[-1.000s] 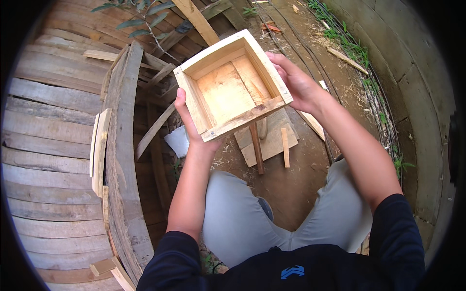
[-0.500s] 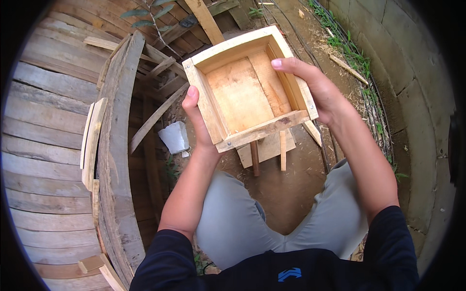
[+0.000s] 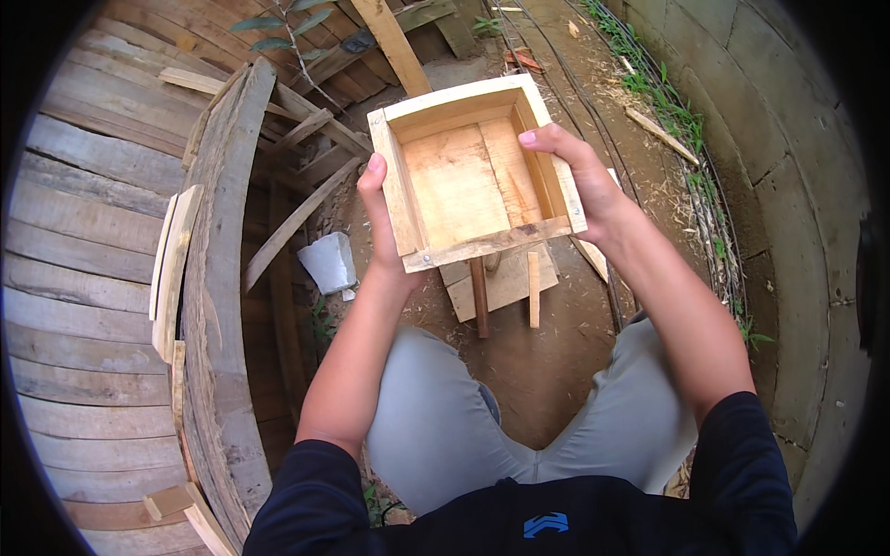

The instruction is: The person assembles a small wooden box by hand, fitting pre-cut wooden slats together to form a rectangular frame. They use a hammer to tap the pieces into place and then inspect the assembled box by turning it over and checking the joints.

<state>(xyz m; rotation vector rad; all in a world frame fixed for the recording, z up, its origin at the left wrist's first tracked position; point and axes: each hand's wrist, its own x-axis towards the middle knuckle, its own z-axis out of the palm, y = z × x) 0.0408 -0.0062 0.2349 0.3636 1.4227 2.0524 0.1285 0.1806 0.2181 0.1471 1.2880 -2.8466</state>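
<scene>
Between my two hands I hold a square, open-topped wooden box (image 3: 459,183), tilted so that its inside faces me. Its bottom is made of two boards, and nail heads show at the corners of the rim. My left hand (image 3: 382,218) grips the left side with the thumb along the outer edge. On the right side my right hand (image 3: 589,181) is closed around the wall, its thumb hooked over the rim. The other fingers of both hands are hidden behind the box.
Below the box, a flat board (image 3: 505,289), a dark brown rod (image 3: 480,310) and a thin wood strip (image 3: 534,301) show above the dirt ground. A whitish block (image 3: 329,262) lies left of them. A thick plank (image 3: 222,306) borders the left; a concrete wall (image 3: 797,213) stands right.
The box has come down slightly at its far edge and looks a little smaller and less turned. Both hands have moved along with it, keeping their grip.
</scene>
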